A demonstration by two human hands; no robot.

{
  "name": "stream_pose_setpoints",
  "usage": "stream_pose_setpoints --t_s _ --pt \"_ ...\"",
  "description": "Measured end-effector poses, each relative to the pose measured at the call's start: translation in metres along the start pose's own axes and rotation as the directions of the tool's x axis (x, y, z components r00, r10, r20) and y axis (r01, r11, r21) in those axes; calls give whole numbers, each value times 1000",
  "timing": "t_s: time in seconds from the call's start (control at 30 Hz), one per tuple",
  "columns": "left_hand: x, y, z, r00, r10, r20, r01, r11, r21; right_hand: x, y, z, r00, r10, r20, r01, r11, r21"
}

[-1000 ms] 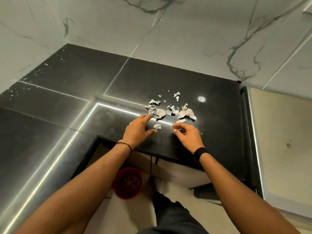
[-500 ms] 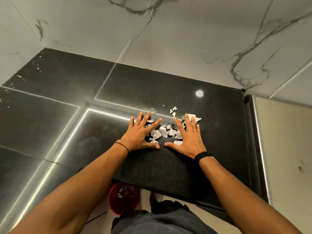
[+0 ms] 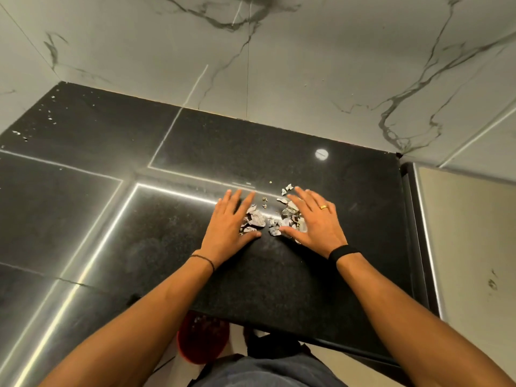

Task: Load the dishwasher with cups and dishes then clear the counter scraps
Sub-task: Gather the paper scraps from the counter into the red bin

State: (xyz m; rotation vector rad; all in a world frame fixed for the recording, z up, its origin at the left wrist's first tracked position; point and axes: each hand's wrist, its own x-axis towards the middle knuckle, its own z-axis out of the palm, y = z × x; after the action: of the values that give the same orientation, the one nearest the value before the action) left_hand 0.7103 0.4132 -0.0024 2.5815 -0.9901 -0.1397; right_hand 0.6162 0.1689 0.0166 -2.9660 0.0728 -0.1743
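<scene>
A: Position of the hands?

B: Both flat on the black counter (image 3: pixel 279 275), palms down. Left hand (image 3: pixel 229 227) on the left side of the scraps (image 3: pixel 258 219), right hand (image 3: pixel 315 222) on the right side. Fingers of both spread open and stretched forward, gripping nothing.

A: And the scraps?

B: Pale torn pieces, lying on the counter between the two hands, some touching the left fingers (image 3: pixel 247 201) and some partly under the right palm. A few small bits (image 3: pixel 287 188) lying just beyond the right fingertips.

A: Anything else?

B: Gold ring (image 3: pixel 324 206) on the right hand, black band (image 3: pixel 343 252) on the right wrist. Red bin (image 3: pixel 202 342) below the counter edge, on the floor. Marble wall (image 3: pixel 279 65) behind.
</scene>
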Motion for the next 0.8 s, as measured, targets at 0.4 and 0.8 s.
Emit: stream_pose_setpoints --t_s 0.4,0.8 --pt "43 -5 17 997 -1 75 0 1000 12 97 2 29 949 -188 252 118 956 270" --pt "30 14 22 977 199 74 -183 965 -189 21 13 28 923 -376 80 335 889 312"
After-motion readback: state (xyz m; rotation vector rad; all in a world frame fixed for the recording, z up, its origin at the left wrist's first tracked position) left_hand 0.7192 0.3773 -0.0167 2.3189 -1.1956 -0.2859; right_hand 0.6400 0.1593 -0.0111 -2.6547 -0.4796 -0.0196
